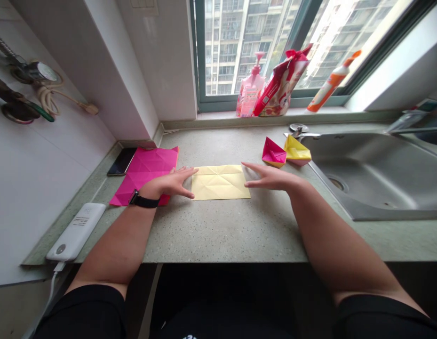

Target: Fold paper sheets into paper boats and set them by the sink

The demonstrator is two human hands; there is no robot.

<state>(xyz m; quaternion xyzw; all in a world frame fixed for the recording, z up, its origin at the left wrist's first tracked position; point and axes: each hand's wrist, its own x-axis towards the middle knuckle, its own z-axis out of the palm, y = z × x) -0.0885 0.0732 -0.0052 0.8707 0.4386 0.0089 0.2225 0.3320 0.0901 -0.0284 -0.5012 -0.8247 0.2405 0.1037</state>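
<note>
Yellow creased paper (220, 182) was laid on the stone counter (218, 230), flanked by the left hand (169, 183) and right hand (271, 176), with all fingers (185, 173) held spread and nothing pinched.

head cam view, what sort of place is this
Most likely a kitchen counter in a high-rise flat: a stainless steel sink, a speckled stone countertop, and apartment towers outside the window.

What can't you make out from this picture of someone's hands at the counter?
Head view:
Pink paper: the part under the left hand is hidden.
Power bank: its print is too small to read.
Pink bottle: its label is too small to read.
Item at far right: cut off by the picture's edge.
</note>
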